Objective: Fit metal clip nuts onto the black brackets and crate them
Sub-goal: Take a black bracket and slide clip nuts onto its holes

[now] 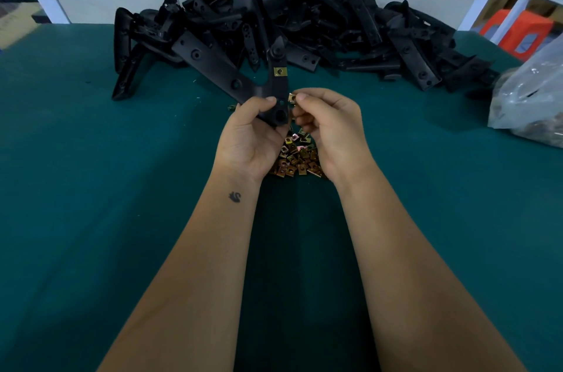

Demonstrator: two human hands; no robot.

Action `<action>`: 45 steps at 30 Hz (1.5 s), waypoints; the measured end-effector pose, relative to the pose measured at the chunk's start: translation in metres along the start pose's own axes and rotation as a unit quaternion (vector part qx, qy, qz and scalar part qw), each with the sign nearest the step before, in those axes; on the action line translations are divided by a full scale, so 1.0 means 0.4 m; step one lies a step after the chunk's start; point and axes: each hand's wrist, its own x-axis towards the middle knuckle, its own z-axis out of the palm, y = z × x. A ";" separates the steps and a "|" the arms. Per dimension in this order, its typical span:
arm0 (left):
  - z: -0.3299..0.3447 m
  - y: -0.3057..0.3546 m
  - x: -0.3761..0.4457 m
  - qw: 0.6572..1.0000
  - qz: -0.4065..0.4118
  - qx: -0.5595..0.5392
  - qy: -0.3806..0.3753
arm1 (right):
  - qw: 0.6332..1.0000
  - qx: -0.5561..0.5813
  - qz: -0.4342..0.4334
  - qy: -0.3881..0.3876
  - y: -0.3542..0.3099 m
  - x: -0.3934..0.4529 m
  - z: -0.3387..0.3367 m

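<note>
Forearms: two bare forearms reach forward over the green table (91,219); the left one carries a small dark mark near the wrist.
Loose nuts: a heap of brass-coloured clip nuts (297,158) lies on the table beneath and between the two hands.
Left hand: the left hand (249,137) grips the lower end of a black bracket (243,79), thumb on its face and fingers curled behind, holding it raised off the table.
Bracket: Y-shaped, with one long arm slanting up to the left and a shorter arm rising upright; a fitted clip nut (279,71) already sits on the shorter arm (a small gold square against the black).
Right hand: the right hand (329,127) pinches a single clip nut (292,97) between thumb and forefinger, right at the bracket's right edge beside a hole; the other fingers are curled in.
Bracket pile: a big heap of black brackets (304,21) lies at the far side of the table against the pale wall.
Bag: a clear plastic bag (530,97) rests at the table's right edge (contents hard to make out).
Beyond: orange stools (515,33) stand off the far right corner.
</note>
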 end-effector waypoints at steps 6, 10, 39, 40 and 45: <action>-0.007 0.004 0.000 1.000 -0.011 0.007 -0.003 | 1.000 -0.024 0.005 -0.020 0.001 -0.002 -0.001; -0.013 0.004 -0.002 0.999 -0.016 0.047 -0.018 | 0.999 -0.019 0.018 -0.032 0.000 -0.002 -0.002; -0.016 -0.013 -0.005 0.995 -0.008 0.089 -0.049 | 0.999 0.013 0.035 -0.028 0.008 -0.007 0.011; -0.014 -0.014 -0.005 0.995 -0.011 0.094 -0.043 | 0.999 0.002 0.032 -0.024 0.008 -0.007 0.010; -0.008 -0.008 -0.008 0.994 -0.047 0.096 -0.022 | 0.999 -0.037 0.008 -0.016 0.003 -0.007 0.009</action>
